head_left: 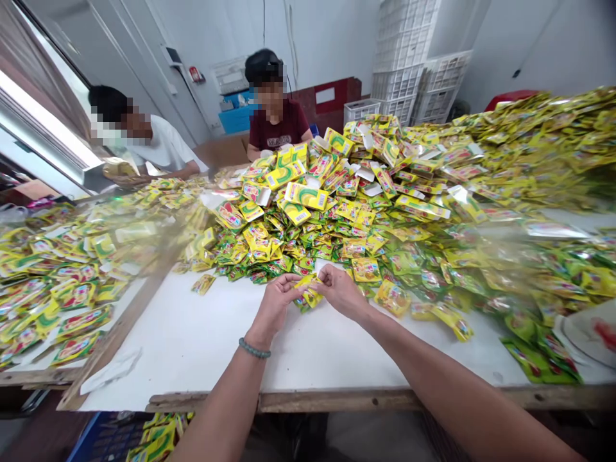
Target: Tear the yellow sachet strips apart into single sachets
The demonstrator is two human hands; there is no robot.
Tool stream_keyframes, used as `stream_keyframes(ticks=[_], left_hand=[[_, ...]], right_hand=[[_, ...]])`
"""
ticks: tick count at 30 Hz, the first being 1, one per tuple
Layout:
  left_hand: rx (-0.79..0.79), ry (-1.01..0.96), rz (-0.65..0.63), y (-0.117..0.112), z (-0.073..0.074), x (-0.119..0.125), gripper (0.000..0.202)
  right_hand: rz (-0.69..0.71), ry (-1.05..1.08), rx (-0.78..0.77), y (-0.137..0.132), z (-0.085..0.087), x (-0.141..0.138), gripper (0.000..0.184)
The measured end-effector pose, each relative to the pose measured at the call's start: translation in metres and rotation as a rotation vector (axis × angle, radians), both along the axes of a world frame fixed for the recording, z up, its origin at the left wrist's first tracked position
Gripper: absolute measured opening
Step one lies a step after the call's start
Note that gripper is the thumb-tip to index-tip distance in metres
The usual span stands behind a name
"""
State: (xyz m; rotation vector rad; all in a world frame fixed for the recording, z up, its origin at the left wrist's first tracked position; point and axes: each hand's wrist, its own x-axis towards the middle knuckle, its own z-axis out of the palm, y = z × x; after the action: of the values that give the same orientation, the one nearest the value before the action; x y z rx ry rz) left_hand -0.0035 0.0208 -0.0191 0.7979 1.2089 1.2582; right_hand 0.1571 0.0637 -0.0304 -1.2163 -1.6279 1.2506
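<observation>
Left hand: your left hand [278, 301] is narrowed, fingertips on the left side of a small yellow packet [309, 292].
Right hand: your right hand [341, 292] pinches at the packet's right end, its exact grip hidden by the fingers.
Packet: between your hands, above the white table [202, 346], at the near foot of the heap (whether it is a box or a pouch, you cannot tell).
Slip risk: only fingertips seem to hold it, so a loose pinch could drop it among lookalikes.
Slide risk: the yellow boxes [302, 195] lie tilted on the green pouches [283, 266]; a knock to the foot could bring some down over your hands.
In the way: the heap blocks reaching straight ahead; a wood strip [129, 308] borders the left-hand pile.
Near right: green packets [543, 353] by the table's front edge, easily brushed off by your right forearm.
Far side: two seated co-workers, one in a white shirt [163, 144], one in dark red [276, 128]; stacked white crates [399, 58] behind.
Below left: a blue basket [103, 439] holding packets.
</observation>
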Motion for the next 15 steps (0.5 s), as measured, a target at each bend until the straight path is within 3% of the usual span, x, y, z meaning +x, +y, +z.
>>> stream_keyframes(ticks=[4,7,11,13,15], left_hand=[[0.025,0.049,-0.009,-0.001,0.003,0.005,0.042],[0.036,0.142,-0.046,-0.001,0.01,0.012,0.041],[0.09,0.346,-0.135,0.014,0.036,0.005,0.04],[0.179,0.57,-0.005,0.034,0.056,-0.015,0.04],[0.282,0.816,0.298,0.06,0.077,-0.044,0.04]], right_hand=[[0.152,0.132,-0.173,-0.002,0.008,0.003,0.036],[0.274,0.114,-0.234,-0.003,0.015,0.004,0.037],[0.164,0.048,-0.13,-0.002,0.024,0.008,0.03],[0.066,-0.076,-0.003,-0.001,0.029,0.012,0.026],[-0.015,-0.203,0.095,-0.001,0.033,0.017,0.026]])
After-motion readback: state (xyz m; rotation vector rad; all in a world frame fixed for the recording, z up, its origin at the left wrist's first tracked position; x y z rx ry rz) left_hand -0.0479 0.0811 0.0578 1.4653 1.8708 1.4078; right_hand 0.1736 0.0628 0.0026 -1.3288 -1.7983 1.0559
